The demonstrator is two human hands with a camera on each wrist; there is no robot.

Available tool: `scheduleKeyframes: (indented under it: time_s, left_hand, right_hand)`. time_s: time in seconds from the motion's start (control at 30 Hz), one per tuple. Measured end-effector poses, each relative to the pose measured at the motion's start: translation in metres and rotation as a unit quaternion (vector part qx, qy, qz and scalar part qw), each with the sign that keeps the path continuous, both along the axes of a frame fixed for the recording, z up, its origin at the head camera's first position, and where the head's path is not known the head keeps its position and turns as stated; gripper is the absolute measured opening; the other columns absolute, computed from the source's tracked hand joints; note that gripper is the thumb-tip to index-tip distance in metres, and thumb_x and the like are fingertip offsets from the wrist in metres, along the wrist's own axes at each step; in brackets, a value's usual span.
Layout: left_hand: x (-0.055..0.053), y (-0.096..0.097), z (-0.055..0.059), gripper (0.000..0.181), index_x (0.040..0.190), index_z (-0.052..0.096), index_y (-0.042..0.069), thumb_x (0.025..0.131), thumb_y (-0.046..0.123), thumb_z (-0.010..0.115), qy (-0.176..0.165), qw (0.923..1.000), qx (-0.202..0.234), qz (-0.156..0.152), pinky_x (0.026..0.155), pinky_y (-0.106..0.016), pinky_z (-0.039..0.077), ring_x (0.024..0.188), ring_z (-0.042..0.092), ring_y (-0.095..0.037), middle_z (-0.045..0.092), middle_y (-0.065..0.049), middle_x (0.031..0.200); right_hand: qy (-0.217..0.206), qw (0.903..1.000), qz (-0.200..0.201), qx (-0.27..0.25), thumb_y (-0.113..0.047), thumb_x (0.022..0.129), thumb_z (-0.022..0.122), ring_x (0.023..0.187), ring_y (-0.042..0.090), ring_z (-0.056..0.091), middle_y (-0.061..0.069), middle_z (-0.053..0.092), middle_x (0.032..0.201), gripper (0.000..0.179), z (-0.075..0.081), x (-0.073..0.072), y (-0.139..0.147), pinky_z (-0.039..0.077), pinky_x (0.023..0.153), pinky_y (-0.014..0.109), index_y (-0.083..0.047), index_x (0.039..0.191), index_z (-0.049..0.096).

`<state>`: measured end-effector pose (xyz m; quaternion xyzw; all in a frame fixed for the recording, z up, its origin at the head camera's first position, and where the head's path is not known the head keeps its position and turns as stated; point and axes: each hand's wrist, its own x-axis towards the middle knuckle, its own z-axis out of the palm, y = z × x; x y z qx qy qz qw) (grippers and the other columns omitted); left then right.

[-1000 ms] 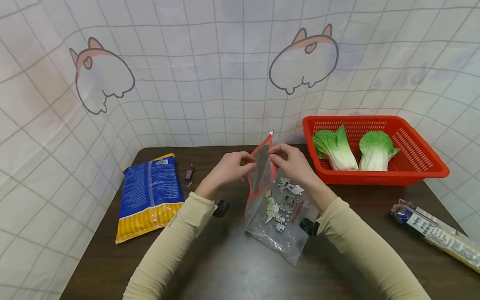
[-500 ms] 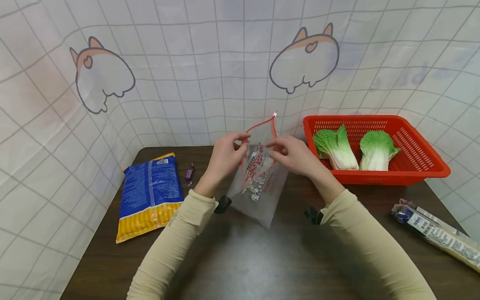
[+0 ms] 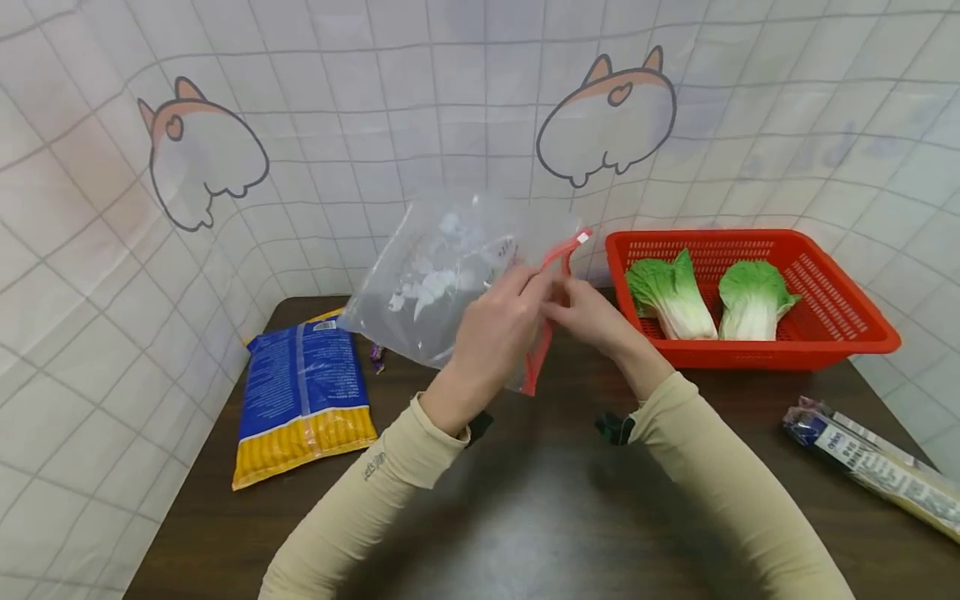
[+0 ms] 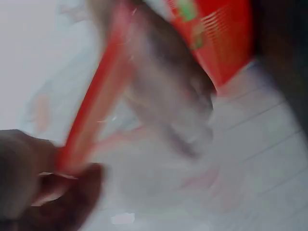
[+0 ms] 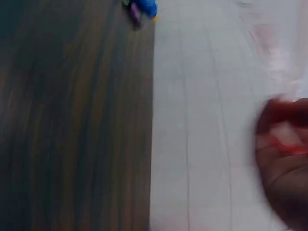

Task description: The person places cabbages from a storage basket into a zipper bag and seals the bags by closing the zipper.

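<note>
A clear zip bag (image 3: 390, 308) with white cartoon prints is held up off the table, its body swung out to the left. Along its mouth runs a red zip strip (image 3: 534, 367) with a white slider (image 3: 582, 238) at the upper right end. My left hand (image 3: 491, 337) grips the mouth edge; in the left wrist view the strip (image 4: 91, 110) lies between its thumb and finger. Beside it my right hand (image 3: 592, 317) pinches the red edge too, as the blurred right wrist view shows. The left hand's back hides part of the mouth.
On the left of the dark table (image 3: 517, 517) lies a blue and yellow packet (image 3: 303, 392), with a small purple wrapped sweet (image 3: 377, 358) near it. A red basket (image 3: 847, 325) with two cabbages (image 3: 753, 304) stands back right. A long printed packet (image 3: 873, 462) lies at right.
The bag was hanging down between the hands with its mouth parted; it has lifted and swung up to the left. The left hand has moved right, close to the right hand.
</note>
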<state>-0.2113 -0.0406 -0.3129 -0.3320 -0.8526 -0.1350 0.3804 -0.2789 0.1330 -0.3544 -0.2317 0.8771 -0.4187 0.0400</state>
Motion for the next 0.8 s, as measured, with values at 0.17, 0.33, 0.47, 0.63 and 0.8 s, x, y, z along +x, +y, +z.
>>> scheduleKeyframes:
  time_s: [0.17,0.33,0.47,0.63,0.8]
  left_hand:
    - [-0.014,-0.001,-0.044,0.012,0.100,0.070,0.002,0.088,0.002,0.070,-0.181,0.9733,-0.107,0.092,0.053,-0.029,0.053,0.070,0.064,-0.022,0.061,-0.009,0.096]
    - [-0.029,-0.005,-0.054,0.023,0.115,0.069,0.004,0.094,0.007,0.061,-0.284,0.9544,-0.039,0.085,0.047,-0.026,0.048,0.068,0.063,-0.020,0.064,-0.010,0.105]
    - [-0.037,-0.009,-0.047,0.029,0.118,0.068,0.004,0.092,0.001,0.057,-0.331,0.9417,0.007,0.062,0.048,-0.025,0.044,0.072,0.063,-0.020,0.068,-0.011,0.106]
    - [-0.049,-0.022,-0.036,0.032,0.111,0.073,0.011,0.091,-0.006,0.055,-0.224,0.9622,0.011,0.155,0.048,-0.034,0.050,0.074,0.065,-0.025,0.067,-0.006,0.104]
    - [-0.052,-0.029,-0.028,0.028,0.115,0.071,0.013,0.094,0.002,0.056,-0.207,0.9656,0.003,0.158,0.041,-0.031,0.041,0.057,0.054,-0.022,0.063,-0.006,0.107]
  right_hand:
    - [-0.014,0.9708,-0.001,0.239,0.002,0.089,0.051,0.071,0.023,0.052,0.022,0.065,0.105,0.040,-0.018,0.000,0.019,0.042,0.064,0.033,0.007,0.128,0.057]
    - [0.056,0.9849,-0.016,0.163,-0.003,0.095,0.055,0.066,0.020,0.053,0.014,0.067,0.092,0.035,-0.029,0.000,0.029,0.043,0.062,0.034,0.005,0.129,0.057]
    - [0.087,0.9909,-0.007,0.102,-0.010,0.098,0.059,0.061,0.018,0.052,0.007,0.063,0.080,0.036,-0.032,-0.004,0.030,0.043,0.062,0.036,0.000,0.132,0.057]
    - [0.104,0.9761,-0.056,0.182,-0.001,0.091,0.056,0.065,0.022,0.049,0.014,0.064,0.084,0.034,-0.028,-0.004,0.029,0.042,0.063,0.037,0.006,0.124,0.061]
    - [0.103,0.9805,-0.041,0.163,-0.005,0.093,0.057,0.065,0.022,0.050,0.012,0.062,0.082,0.035,-0.023,-0.002,0.023,0.043,0.064,0.037,0.004,0.127,0.060]
